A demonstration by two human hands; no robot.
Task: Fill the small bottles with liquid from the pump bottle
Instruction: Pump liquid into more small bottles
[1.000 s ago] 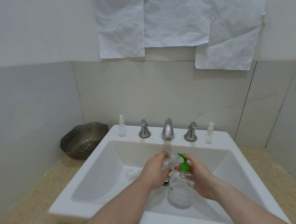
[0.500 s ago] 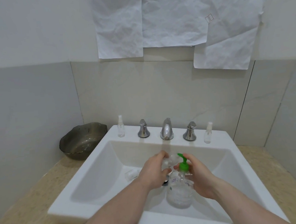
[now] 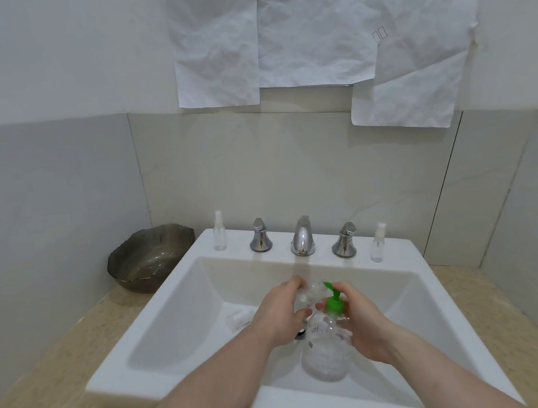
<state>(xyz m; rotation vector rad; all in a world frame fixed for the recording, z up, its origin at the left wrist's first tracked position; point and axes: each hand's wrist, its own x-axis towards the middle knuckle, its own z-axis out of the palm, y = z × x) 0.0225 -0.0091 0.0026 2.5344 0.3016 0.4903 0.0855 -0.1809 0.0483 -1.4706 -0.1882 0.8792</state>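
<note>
Gripping a small clear bottle (image 3: 307,295) over the sink (image 3: 184,297), the left hand (image 3: 280,316) is seen with its fingers curled round it, the bottle held right at the green nozzle of the pump bottle (image 3: 328,352). The pump bottle is clasped by the right hand (image 3: 363,326), fingers wrapped round its clear body on the right side and the thumb lying near the green pump head. It is held above the near part of the basin. A small clear cap (image 3: 237,318) is seen lying in the basin, left of the hands. On the far ledge two more small bottles stand upright, one at the left (image 3: 219,231) and one at the right (image 3: 376,242), with the tap (image 3: 302,236) between them. A dark bowl (image 3: 148,258) rests on the counter to the far left.
</note>
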